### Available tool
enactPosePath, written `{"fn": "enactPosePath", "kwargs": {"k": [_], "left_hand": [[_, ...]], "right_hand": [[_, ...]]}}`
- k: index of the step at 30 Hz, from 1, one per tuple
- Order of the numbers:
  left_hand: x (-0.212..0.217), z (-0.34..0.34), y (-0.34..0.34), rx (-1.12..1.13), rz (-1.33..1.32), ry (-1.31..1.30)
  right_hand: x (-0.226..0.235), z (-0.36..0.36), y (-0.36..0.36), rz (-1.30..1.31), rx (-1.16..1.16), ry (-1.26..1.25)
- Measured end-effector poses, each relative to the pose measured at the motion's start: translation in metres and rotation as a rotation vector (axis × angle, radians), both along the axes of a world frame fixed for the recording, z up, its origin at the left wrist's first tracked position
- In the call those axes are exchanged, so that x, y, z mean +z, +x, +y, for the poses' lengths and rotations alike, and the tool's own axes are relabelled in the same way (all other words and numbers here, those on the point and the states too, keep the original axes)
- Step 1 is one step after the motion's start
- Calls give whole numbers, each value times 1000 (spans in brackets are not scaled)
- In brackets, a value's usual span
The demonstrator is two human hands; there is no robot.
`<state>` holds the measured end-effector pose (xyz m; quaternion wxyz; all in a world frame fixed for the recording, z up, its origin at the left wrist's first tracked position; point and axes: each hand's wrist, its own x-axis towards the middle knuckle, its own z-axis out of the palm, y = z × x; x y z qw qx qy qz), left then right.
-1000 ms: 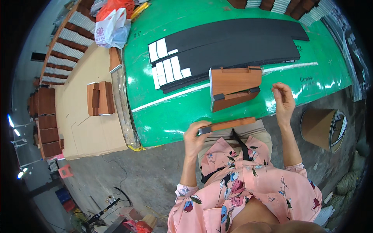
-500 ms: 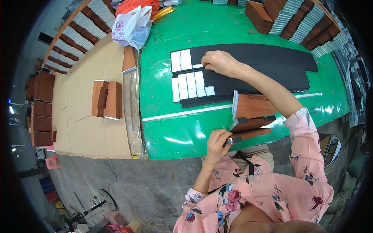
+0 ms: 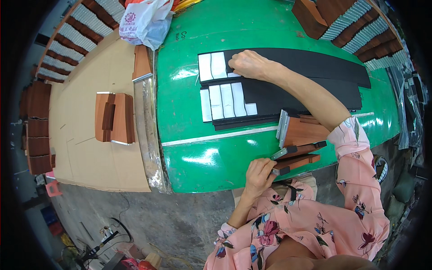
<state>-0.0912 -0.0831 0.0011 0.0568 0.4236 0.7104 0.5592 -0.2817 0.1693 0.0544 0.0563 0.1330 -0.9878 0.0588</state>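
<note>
My right hand (image 3: 248,65) is closed, its fingertips pressed down on the upper black sheet (image 3: 315,67) beside the white strips (image 3: 218,66). What it pinches, if anything, is hidden under the fingers. A second row of white strips (image 3: 227,100) lies on the lower black sheet (image 3: 279,92). At the table's near edge my left hand (image 3: 260,176) grips the dark-capped end of a brown wood-grain piece (image 3: 299,163). Just beyond it lies another brown piece with a dark end (image 3: 302,149). A wider brown panel with silvery edges (image 3: 306,131) rests under my right forearm.
Brown blocks (image 3: 121,118) sit on the cardboard (image 3: 81,157) to the left. A white plastic bag (image 3: 146,24) stands at the back. Stacked brown and silvery pieces line the far left and the far right (image 3: 355,27). A pale line (image 3: 216,137) crosses the green tabletop (image 3: 193,173).
My view has shifted slightly. The right hand has shifted a little left over the sheet, its fingers still closed. The left hand stays at the brown piece's end, its fingers slightly changed.
</note>
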Motion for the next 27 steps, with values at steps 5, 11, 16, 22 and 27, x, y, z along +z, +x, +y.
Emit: {"fn": "enactPosePath", "kwargs": {"k": [5,11,16,22,27], "left_hand": [[7,-1,1,30,42,9],[6,-2,7,3,34,-13],[-1,6,6,-42,56,21],[6,-4,-1,40,32,-82],[12,-13,-5,1,43,-128]], "right_hand": [[1,1,-6,-53,22,-25],[4,21,2,-79,-17,-318],[38,39,54,-395,-346,-1187],[105,-4,184,-264,-283,-1401],[99,-2,328,-192,-427,-1394]]}}
